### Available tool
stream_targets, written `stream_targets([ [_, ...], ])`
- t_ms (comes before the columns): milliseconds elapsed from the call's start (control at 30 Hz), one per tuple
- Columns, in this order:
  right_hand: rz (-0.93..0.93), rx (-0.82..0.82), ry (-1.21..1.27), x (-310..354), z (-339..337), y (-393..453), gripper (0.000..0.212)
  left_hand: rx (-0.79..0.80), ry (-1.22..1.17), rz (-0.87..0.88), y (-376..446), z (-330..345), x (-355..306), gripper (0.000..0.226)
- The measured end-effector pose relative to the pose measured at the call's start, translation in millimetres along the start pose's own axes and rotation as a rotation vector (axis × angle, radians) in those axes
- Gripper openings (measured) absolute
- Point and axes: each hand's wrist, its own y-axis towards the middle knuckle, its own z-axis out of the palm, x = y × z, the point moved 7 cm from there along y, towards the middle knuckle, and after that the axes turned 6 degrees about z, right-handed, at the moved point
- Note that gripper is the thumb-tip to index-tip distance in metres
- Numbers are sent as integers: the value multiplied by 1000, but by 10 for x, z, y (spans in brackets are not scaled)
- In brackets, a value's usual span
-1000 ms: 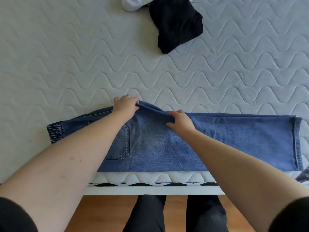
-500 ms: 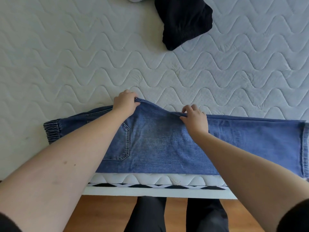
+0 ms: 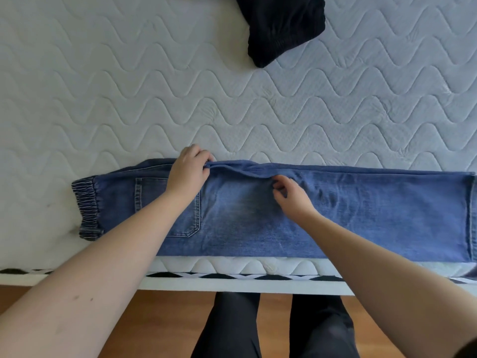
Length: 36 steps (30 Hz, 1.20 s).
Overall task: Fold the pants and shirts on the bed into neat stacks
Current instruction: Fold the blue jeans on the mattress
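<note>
Blue jeans lie folded lengthwise along the near edge of the bed, elastic waistband at the left, leg hems at the far right. My left hand grips the far folded edge of the jeans near the back pocket. My right hand pinches a ridge of denim at the far edge, a little right of the left hand. A crumpled black garment lies at the far top of the mattress, apart from both hands.
The white quilted mattress stretches beyond the jeans. Its near edge and a white bed frame run below the jeans. Wooden floor and a person's dark-trousered legs show underneath.
The right hand has slid back toward me and now pinches the denim just below the far edge. The left hand keeps its grip. The view has tilted down, pushing the black garment toward the top.
</note>
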Motion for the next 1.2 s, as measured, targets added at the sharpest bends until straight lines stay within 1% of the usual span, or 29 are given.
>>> stream_targets([
  [133,161,-8,174,-9,-64,151,24,29,88,121,-253,58,-95,26],
  [233,225,-35,204,-21,-71,196,18,38,157,173,-390,160,-119,34],
  [300,246,-74,110,-29,-89,147,24,77,204,160,-465,287,-104,37],
  [367,226,-136,-58,-1,-98,58,33,190,226,88,-541,483,-57,40],
  [433,163,-215,-171,87,-63,-39,40,321,189,-7,-622,689,-5,49],
  [467,105,-244,-187,172,-20,-89,40,358,161,-41,-658,758,16,53],
  [533,-72,-311,-205,417,94,-187,32,370,127,-49,-705,816,23,57],
  [600,-244,-399,-267,665,224,-266,15,350,97,-16,-730,798,18,56],
  [633,-287,-409,-297,772,308,-270,19,345,82,-1,-741,777,20,54],
  [667,-317,-379,-320,865,415,-244,30,345,67,10,-749,758,26,53],
  [733,-352,-261,-406,1018,661,-151,48,365,24,3,-743,715,63,52],
  [800,-389,-154,-545,1094,911,-20,59,391,-29,-39,-707,670,111,48],
  [867,-402,-80,-656,1086,1091,93,65,388,-62,-117,-640,599,162,38],
  [933,-393,-47,-727,1015,1188,145,65,305,-48,-215,-520,471,243,28],
  [967,-406,-41,-758,973,1220,147,64,206,-16,-229,-436,379,275,22],
  [1000,-430,-36,-793,926,1244,136,64,96,36,-206,-356,299,287,17],
  [1033,-459,-28,-832,882,1260,121,65,22,82,-168,-294,276,284,18],
  [1067,-481,-20,-864,840,1260,111,65,3,109,-131,-243,315,276,28],
  [1133,-497,-18,-899,784,1219,107,67,165,159,-61,-229,581,247,53],
  [1167,-499,-23,-910,763,1195,106,67,248,209,-41,-284,739,244,61],
  [1200,-496,-32,-913,735,1167,109,68,295,256,-34,-351,872,263,65],
])
